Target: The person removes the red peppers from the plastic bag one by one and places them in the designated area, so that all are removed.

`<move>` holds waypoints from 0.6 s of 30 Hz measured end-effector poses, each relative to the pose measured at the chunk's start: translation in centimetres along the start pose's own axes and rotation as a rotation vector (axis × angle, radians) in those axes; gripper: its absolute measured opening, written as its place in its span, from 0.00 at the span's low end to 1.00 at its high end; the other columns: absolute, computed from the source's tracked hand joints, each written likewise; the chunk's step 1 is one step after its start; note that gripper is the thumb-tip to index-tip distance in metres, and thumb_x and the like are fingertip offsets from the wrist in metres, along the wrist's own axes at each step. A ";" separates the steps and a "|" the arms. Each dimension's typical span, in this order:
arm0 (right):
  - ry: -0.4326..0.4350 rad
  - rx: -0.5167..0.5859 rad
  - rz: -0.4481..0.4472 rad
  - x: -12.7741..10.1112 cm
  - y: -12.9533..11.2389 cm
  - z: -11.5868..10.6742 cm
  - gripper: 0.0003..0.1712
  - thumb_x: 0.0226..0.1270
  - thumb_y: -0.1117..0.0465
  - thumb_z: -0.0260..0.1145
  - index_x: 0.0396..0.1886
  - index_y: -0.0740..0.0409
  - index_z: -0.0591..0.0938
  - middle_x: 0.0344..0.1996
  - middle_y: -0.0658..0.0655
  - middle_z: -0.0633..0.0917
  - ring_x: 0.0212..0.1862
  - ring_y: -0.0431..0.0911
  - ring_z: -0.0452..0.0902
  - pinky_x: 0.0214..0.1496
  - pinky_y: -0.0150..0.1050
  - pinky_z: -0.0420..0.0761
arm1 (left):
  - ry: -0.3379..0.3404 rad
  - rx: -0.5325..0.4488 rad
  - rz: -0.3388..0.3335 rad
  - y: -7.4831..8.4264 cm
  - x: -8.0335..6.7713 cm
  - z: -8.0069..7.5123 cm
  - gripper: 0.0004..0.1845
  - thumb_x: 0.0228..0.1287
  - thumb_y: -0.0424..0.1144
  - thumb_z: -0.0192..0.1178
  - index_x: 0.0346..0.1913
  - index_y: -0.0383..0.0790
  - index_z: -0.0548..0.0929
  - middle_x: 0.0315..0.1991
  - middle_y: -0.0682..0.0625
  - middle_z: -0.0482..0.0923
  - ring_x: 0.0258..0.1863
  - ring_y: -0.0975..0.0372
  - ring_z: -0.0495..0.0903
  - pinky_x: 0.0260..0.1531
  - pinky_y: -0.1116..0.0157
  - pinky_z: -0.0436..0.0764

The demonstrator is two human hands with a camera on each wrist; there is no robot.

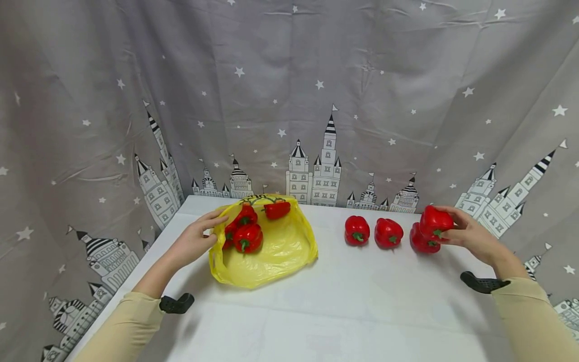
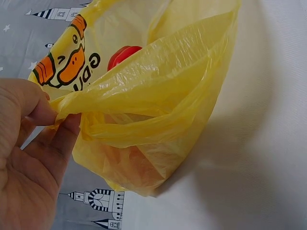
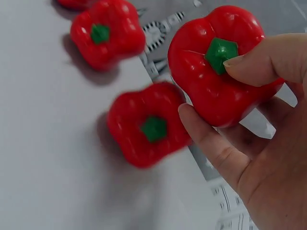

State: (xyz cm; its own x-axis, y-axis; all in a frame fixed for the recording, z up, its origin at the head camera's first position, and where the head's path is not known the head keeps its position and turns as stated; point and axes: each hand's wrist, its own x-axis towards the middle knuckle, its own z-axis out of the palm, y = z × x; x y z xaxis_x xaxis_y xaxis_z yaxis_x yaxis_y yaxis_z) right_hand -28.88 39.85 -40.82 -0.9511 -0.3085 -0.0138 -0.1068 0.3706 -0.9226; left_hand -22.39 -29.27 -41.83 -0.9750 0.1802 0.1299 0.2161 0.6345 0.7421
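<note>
The left hand [image 1: 195, 241] pinches the rim of the yellow bag [image 1: 271, 251], left of centre. The right hand [image 1: 470, 234] grips a red pepper [image 1: 435, 220] at the right. If the thin rim slips, the mouth could collapse over the opening.

Peppers in yellow bag [image 2: 158, 96] mostly hidden, far pepper [image 3: 74, 4] cut off

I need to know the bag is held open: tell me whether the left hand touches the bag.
Touching. The left wrist view shows the left hand pinching the bag rim between thumb and fingers.
</note>
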 end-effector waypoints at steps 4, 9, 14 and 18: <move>0.049 -0.012 0.014 -0.9 0.8 -1.4 0.41 0.73 0.67 0.63 0.80 0.47 0.60 0.64 0.50 0.65 0.56 0.41 0.67 0.51 0.44 0.86 | -0.001 -0.001 0.001 -0.1 0.0 0.0 0.29 0.68 0.26 0.51 0.73 0.34 0.72 0.79 0.45 0.57 0.75 0.42 0.60 0.63 0.38 0.71; 0.120 -0.030 0.055 -1.9 2.1 -2.7 0.43 0.74 0.65 0.64 0.82 0.39 0.57 0.65 0.54 0.62 0.56 0.42 0.61 0.49 0.39 0.86 | -0.006 0.000 -0.003 -0.1 -0.1 0.0 0.29 0.68 0.26 0.51 0.73 0.34 0.72 0.79 0.45 0.57 0.75 0.42 0.59 0.63 0.36 0.70; 0.137 -0.068 0.110 -2.5 3.5 -3.2 0.46 0.75 0.64 0.62 0.84 0.41 0.51 0.71 0.71 0.53 0.60 0.51 0.58 0.50 0.39 0.85 | -0.010 -0.008 -0.003 0.0 -0.1 0.0 0.29 0.68 0.26 0.50 0.73 0.34 0.73 0.79 0.45 0.57 0.76 0.42 0.58 0.63 0.35 0.69; 0.124 -0.075 0.158 -2.5 4.7 -3.4 0.47 0.75 0.65 0.60 0.85 0.44 0.47 0.75 0.78 0.44 0.66 0.69 0.53 0.49 0.37 0.84 | -0.010 -0.004 -0.016 0.1 -0.2 0.0 0.29 0.68 0.27 0.50 0.73 0.35 0.73 0.79 0.45 0.57 0.76 0.43 0.57 0.63 0.36 0.69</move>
State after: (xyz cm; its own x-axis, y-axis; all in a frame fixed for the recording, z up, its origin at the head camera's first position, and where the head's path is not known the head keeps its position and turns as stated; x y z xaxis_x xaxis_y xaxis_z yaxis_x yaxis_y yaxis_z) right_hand -27.96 45.36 -43.85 -0.9857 -0.1328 -0.1038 0.0292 0.4717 -0.8813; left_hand -22.21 -29.23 -41.83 -0.9778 0.1774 0.1115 0.2002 0.6342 0.7468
